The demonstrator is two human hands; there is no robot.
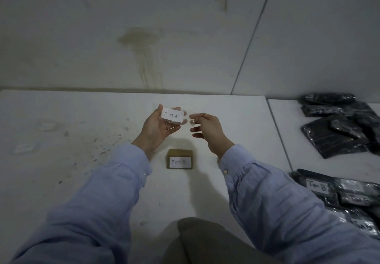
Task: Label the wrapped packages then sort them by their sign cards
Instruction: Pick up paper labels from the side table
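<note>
Black wrapped packages (337,134) lie on the white floor (82,181) at the right edge of the frame, well apart from both hands. At centre, the left hand (158,128) grips a white card (172,116) marked TIM A. The right hand (207,132) curls just beside the card's right end; I cannot tell whether it pinches anything. A brown sign (180,159) stands just below them.

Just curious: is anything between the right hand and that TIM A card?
Nothing visible. The right hand is just right of the TIM A card, which the left hand holds, with only a small gap between.
</note>
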